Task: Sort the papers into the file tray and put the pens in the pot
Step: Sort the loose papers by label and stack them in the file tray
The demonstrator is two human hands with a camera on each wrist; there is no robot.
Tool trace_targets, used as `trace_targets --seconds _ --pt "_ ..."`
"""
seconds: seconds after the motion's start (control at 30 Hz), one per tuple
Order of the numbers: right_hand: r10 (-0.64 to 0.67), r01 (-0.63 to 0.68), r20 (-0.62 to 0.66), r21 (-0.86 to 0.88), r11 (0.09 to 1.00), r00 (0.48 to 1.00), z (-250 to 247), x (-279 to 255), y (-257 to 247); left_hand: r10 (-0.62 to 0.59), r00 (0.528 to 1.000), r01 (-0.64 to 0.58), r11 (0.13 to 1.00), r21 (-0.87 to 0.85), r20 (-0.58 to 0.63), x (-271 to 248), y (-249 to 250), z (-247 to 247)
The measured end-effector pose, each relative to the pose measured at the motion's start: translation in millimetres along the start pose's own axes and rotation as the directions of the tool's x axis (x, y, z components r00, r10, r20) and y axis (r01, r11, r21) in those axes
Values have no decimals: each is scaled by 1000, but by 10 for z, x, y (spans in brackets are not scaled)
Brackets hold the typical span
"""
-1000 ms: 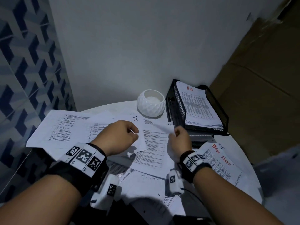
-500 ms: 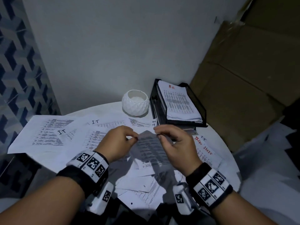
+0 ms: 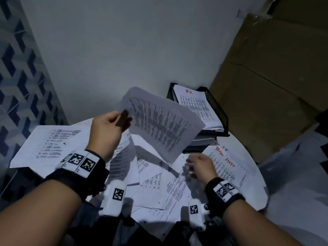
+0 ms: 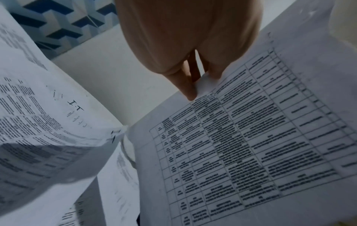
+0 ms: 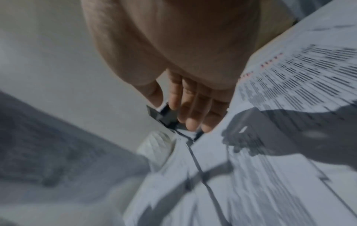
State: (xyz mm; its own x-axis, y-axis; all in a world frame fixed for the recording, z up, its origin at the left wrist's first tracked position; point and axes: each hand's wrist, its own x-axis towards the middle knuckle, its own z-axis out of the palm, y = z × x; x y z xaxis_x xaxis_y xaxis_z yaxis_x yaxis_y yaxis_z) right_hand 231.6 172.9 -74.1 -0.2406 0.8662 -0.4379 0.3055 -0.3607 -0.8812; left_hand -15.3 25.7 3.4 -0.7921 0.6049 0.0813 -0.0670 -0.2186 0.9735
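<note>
- Your left hand [image 3: 104, 128] pinches one printed sheet [image 3: 159, 121] by its edge and holds it in the air above the table, tilted so that the printed table on it faces you, probably so you can read which pile it belongs to.
- In the left wrist view, your thumb and fingertips [image 4: 190, 93] clamp the sheet's border, so the rest of the page hangs free and bends a little.
- Your right hand [image 3: 199, 167] holds nothing; its fingers are loosely extended just above the loose papers [image 3: 159, 185] scattered over the round white table [image 3: 255, 197], likely ready to take another page. It is blurred.
- The black mesh file tray [image 3: 215, 110] stands at the far right of the table, against the wall, with a stack marked "H.R" in red already lying in its top level.
- A sheet with red handwriting [image 3: 225, 167] lies flat beside your right hand.
- The lifted sheet hides the pot in the head view, and no pens are visible.
</note>
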Motion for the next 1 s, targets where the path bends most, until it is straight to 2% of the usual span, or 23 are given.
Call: trace_targets --seconds 0.1,0.17,0.27,0.33,0.4,0.5,0.63,0.73,0.8,0.9,1.0 --pt "119 -93 150 -174 980 982 285 25 403 15 1000 -16 999 -50 -23 13 127 -31" --pt "133 -71 209 -280 957 969 443 20 611 60 998 -58 996 63 -34 35 154 -94" --pt "118 -49 176 -355 934 977 568 -2 720 138 989 -121 962 247 -52 87 134 -247" --pt "100 -50 122 -364 930 987 577 25 701 130 988 -99 944 315 -79 146 104 -354" --pt "25 2 56 -429 903 998 519 75 612 110 990 -70 927 368 -91 191 84 -431" --pt "-72 99 72 -506 857 995 325 88 331 68 994 -26 907 419 -86 213 65 -467" --pt "-288 281 96 -635 719 953 -53 -101 -284 33 996 9 886 464 -82 191 56 -417" --pt "-450 406 68 -567 717 890 -327 -266 -582 -9 995 57 876 479 -103 143 44 -380" --pt "-486 452 41 -442 775 873 -464 -338 -654 -102 987 138 928 347 -120 117 33 -341" --pt "-482 471 -11 -198 860 876 -498 -448 -708 -252 961 266 956 126 -114 57 60 -250" --pt "-442 444 41 -37 895 896 -325 -528 -729 -302 948 311 946 87 -104 15 62 -177"
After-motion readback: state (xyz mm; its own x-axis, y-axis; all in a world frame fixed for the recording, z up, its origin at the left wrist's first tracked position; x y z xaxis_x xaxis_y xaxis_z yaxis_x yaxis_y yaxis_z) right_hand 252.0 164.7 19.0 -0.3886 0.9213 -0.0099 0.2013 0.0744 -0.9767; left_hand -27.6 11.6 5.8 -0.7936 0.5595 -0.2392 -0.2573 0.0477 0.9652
